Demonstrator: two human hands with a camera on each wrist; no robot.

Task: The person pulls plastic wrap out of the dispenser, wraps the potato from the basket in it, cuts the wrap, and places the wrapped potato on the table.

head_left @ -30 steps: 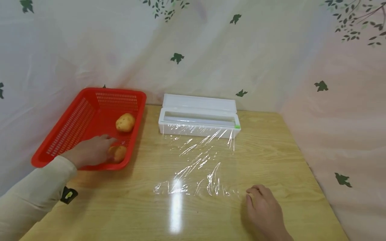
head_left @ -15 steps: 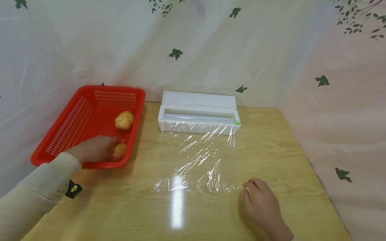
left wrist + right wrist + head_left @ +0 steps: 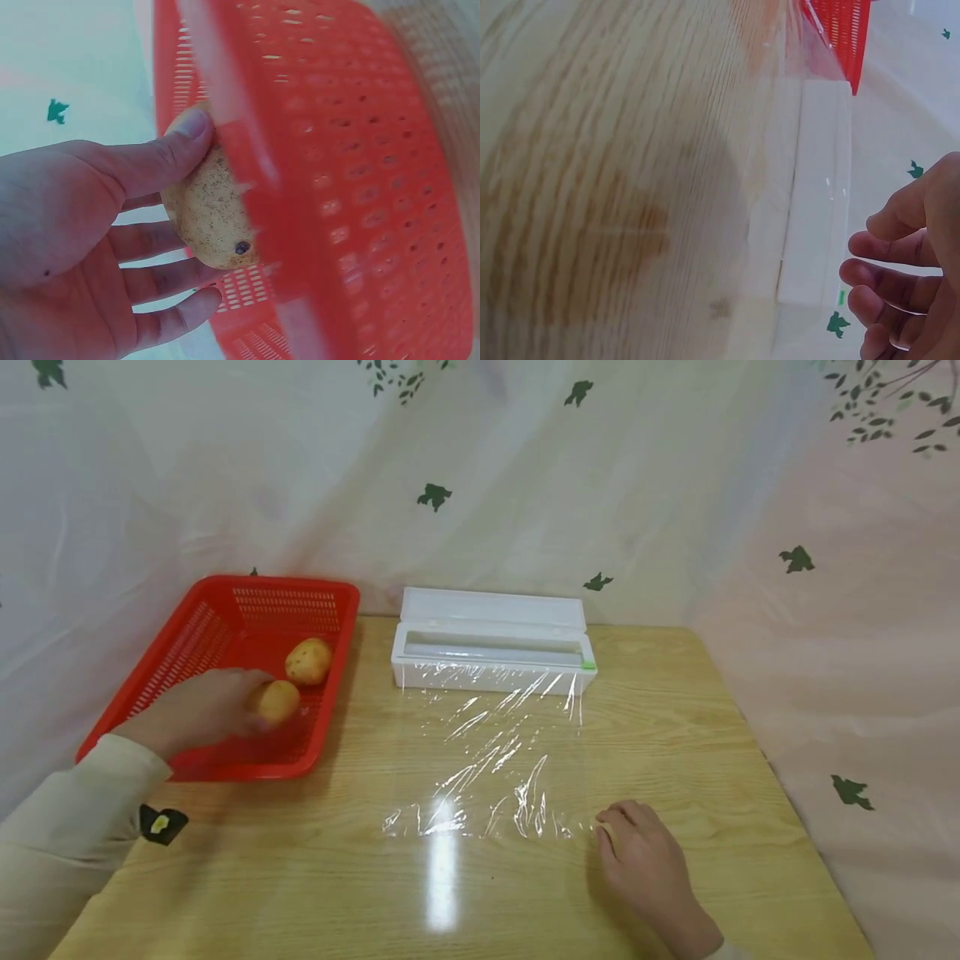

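My left hand grips a small potato and holds it just above the floor of the red basket; the left wrist view shows thumb and fingers curled round that potato beside the basket wall. A second potato lies further back in the basket. A sheet of clear cling film stretches from the white dispenser box across the wooden table. My right hand rests on the table at the film's near right corner, fingers loosely curled.
A pale curtain with leaf prints closes in the table at the back and on both sides. The table's right edge runs close to my right hand. A small black tag hangs from my left sleeve.
My left hand closed round the near potato and lifted it up and back inside the basket. My right hand shifted slightly toward the film's corner.
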